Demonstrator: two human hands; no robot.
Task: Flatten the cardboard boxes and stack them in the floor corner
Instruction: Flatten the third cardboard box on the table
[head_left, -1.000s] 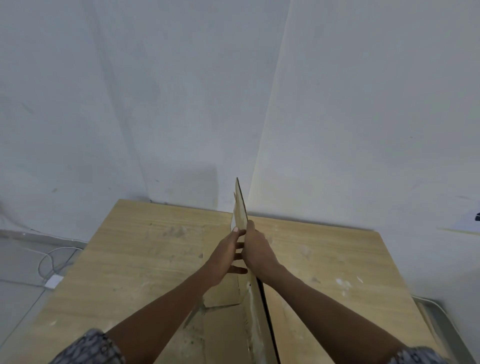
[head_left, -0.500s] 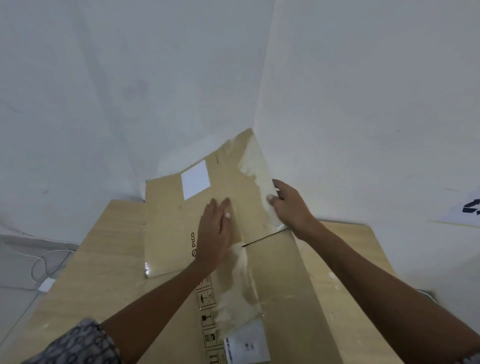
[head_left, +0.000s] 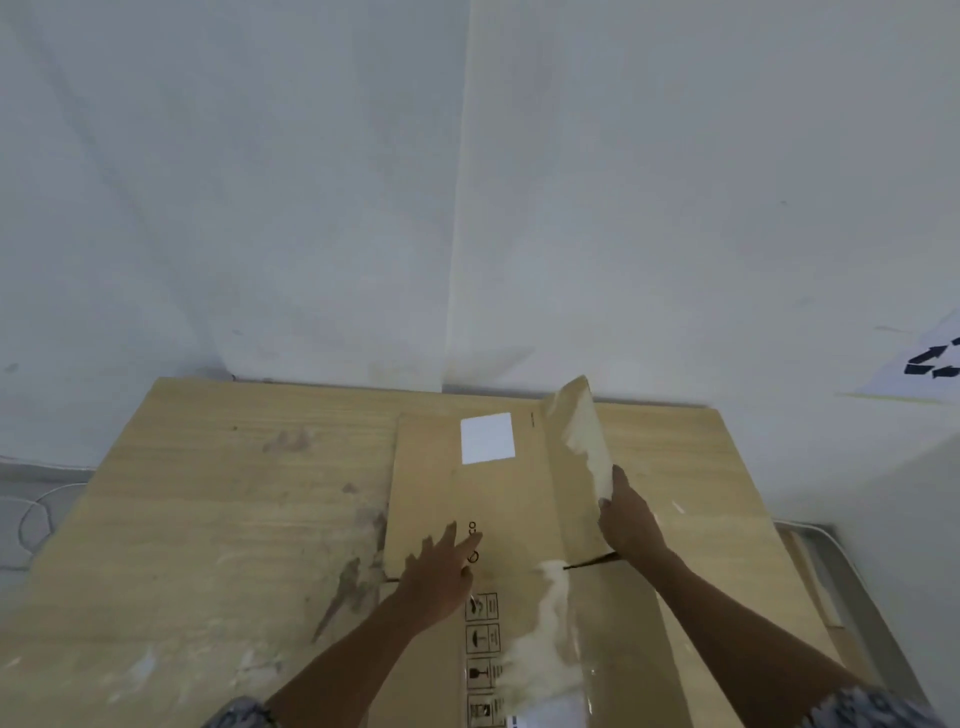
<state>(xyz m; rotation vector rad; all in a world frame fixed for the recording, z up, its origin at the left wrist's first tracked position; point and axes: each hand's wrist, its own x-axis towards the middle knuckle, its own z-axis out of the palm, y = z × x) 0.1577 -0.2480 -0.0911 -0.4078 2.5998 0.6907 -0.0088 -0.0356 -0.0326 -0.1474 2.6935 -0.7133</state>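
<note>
A flattened brown cardboard box (head_left: 498, 509) lies on a wooden table (head_left: 218, 519), with a white label near its far end and handling symbols printed near me. My left hand (head_left: 439, 571) rests flat on the box's left part, fingers spread. My right hand (head_left: 626, 512) grips the edge of the box's right flap (head_left: 582, 441), which still stands tilted up and shows torn white tape residue.
The table stands in a corner of two white walls (head_left: 457, 208). A sheet with black arrows (head_left: 930, 364) hangs on the right wall. White cables (head_left: 36, 514) lie on the floor at left. A grey frame (head_left: 852, 597) runs along the table's right side.
The box was held on edge a second ago, then laid flat on the table. The camera tilted down; my left hand slid toward me while my right hand kept the flap edge.
</note>
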